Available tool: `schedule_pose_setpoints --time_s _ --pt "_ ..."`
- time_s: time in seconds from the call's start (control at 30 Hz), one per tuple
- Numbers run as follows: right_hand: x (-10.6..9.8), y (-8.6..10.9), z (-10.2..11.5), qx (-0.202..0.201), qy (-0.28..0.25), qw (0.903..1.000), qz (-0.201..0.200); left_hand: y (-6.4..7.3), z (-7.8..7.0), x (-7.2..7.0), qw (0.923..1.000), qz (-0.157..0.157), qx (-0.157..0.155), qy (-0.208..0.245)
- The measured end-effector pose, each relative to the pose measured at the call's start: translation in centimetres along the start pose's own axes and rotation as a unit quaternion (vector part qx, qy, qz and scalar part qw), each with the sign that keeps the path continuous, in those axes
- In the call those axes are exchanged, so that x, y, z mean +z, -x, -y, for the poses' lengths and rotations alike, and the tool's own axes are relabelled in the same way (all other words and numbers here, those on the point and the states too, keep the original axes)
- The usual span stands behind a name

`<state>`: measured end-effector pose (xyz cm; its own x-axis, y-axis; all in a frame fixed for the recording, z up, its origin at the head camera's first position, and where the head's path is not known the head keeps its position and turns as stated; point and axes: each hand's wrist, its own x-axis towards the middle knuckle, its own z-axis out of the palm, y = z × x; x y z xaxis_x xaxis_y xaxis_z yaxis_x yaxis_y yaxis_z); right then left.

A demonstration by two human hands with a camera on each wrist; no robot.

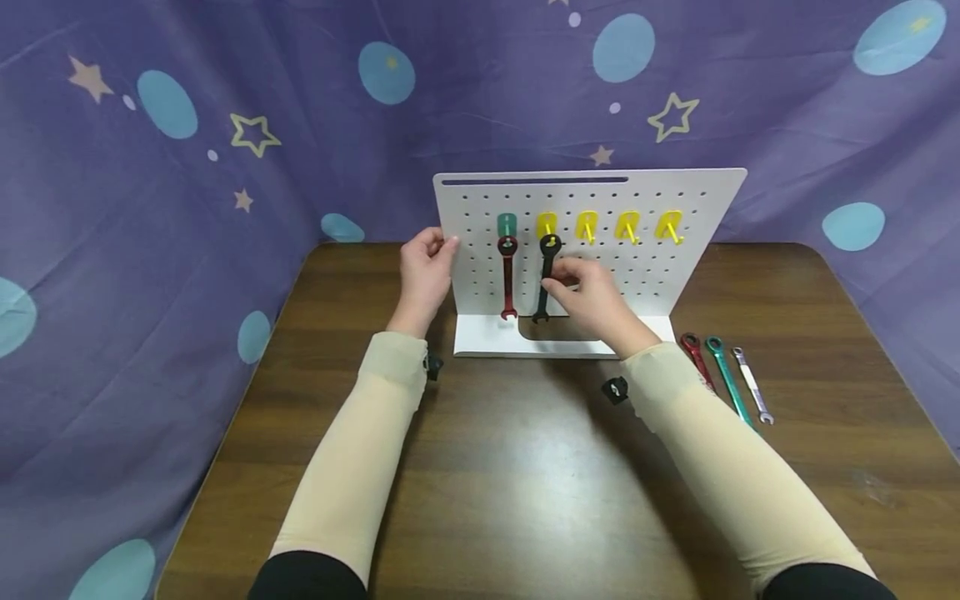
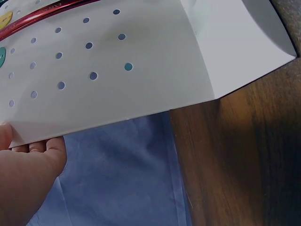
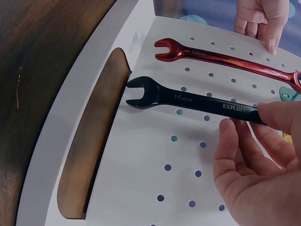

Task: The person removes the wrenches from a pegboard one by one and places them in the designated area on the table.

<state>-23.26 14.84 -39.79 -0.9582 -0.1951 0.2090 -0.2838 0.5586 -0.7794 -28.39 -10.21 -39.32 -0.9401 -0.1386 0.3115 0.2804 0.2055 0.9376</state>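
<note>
A white pegboard (image 1: 470, 275) stands upright on the table. My left hand (image 1: 426, 271) pinches its left edge, thumb in front and fingers behind, also seen in the left wrist view (image 2: 33, 174). With thumb and fingers, my right hand (image 1: 596, 300) holds a black combination wrench (image 1: 545, 287) by its shaft; markings on it read 14mm and EXPLOIT in the right wrist view. Its ring end is up at the second hook, a yellow one (image 1: 547, 222), whose tip shows inside the ring. A red wrench (image 1: 507, 279) hangs from the green hook (image 1: 507, 223) to its left.
Three more yellow hooks continue rightward, the nearest (image 1: 587, 225) beside the black wrench. On the table right of the board lie another red wrench (image 1: 693, 350), a green wrench (image 1: 727, 379) and a silver wrench (image 1: 752, 386). A patterned purple curtain (image 1: 480, 83) hangs behind.
</note>
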Motion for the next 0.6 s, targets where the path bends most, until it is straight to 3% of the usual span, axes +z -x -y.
schedule_pose_setpoints --time_s 0.6 --pt "-0.34 0.10 -0.27 -0.007 -0.009 0.9999 0.007 -0.03 -0.23 -0.16 1.0000 -0.002 0.009 0.000"
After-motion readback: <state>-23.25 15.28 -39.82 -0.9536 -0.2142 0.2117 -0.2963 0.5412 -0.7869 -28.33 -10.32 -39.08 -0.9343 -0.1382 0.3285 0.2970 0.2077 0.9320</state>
